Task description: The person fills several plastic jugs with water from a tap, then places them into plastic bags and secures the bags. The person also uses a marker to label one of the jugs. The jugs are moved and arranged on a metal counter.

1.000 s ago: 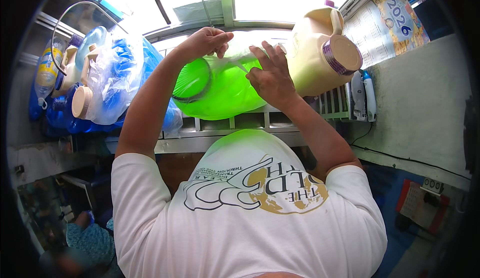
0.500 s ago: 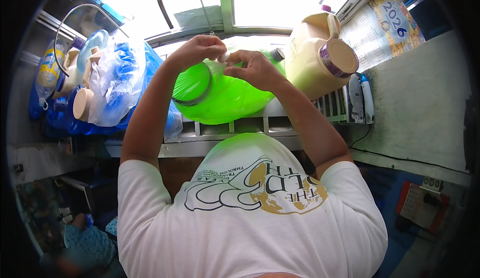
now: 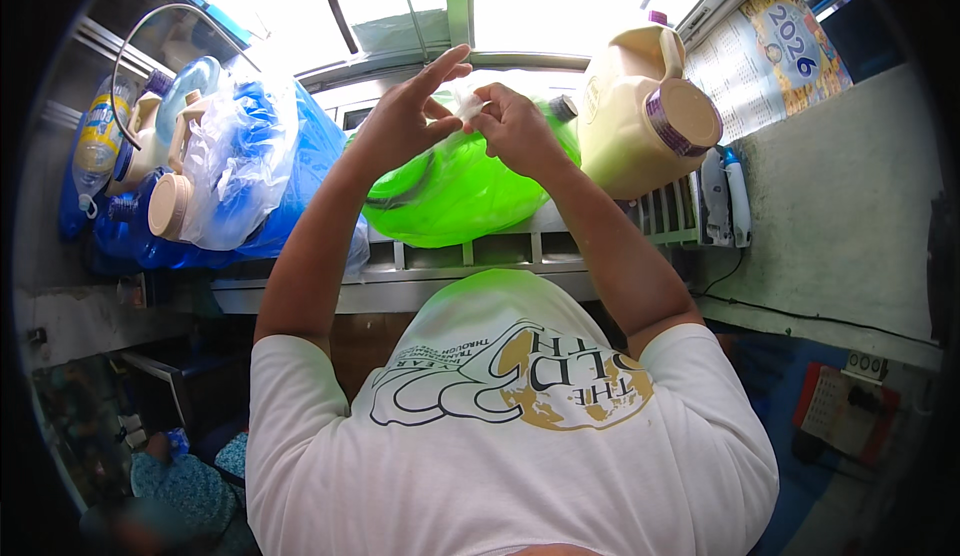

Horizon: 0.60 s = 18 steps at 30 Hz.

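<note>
Above the counter, a thin clear plastic bag [image 3: 468, 106] is bunched up between my hands. Below it, the bag spreads over a bright green rounded object [image 3: 460, 201], whose exact kind I cannot make out. My right hand [image 3: 515, 128] pinches the gathered plastic with thumb and fingers. Beside it on the left, my left hand [image 3: 405, 121] has its index finger stretched up and its thumb apart, the thumb tip close to the bunched plastic. A dark cap [image 3: 563, 108] shows at the green object's right end.
A cream jug [image 3: 630, 116] with a wide lid stands right of the green object. On the left are blue containers [image 3: 150, 226], clear plastic wrapping [image 3: 235, 176] and a yellow-labelled bottle [image 3: 100, 136]. A metal counter edge [image 3: 440, 294] runs before me. Electric clippers [image 3: 714, 196] hang right.
My left hand has turned and opened, its index finger now stretched upward. My right hand still pinches the bunched plastic. The view has shifted slightly, and the green bundle looks somewhat flatter on its left.
</note>
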Tool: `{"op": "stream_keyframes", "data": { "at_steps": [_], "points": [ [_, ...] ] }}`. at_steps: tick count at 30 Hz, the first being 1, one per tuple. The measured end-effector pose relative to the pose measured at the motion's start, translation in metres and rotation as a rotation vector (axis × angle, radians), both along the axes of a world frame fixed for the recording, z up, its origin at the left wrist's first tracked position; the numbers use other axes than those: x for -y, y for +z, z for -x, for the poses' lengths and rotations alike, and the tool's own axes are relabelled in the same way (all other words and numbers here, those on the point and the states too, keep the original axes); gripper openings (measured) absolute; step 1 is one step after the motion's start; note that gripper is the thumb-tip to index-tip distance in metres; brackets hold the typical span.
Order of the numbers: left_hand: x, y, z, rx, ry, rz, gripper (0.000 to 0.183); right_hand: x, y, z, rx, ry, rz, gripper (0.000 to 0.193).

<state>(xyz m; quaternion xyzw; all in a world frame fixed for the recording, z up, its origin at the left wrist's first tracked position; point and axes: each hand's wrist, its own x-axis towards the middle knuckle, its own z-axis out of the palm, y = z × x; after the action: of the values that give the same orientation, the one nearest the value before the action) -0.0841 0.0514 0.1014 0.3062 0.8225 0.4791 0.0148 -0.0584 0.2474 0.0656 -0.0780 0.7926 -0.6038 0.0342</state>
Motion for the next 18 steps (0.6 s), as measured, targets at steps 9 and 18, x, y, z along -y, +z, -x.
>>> {"op": "stream_keyframes", "data": {
  "at_steps": [9,18],
  "points": [
    [-0.007,0.002,0.009,-0.241,0.116,0.359,0.018,-0.002,0.006,0.008,0.087,-0.006,0.025,0.025],
    [-0.004,0.001,0.008,-0.206,-0.062,0.531,0.013,-0.011,-0.002,0.005,0.027,0.153,0.172,0.027]
  ]
}}
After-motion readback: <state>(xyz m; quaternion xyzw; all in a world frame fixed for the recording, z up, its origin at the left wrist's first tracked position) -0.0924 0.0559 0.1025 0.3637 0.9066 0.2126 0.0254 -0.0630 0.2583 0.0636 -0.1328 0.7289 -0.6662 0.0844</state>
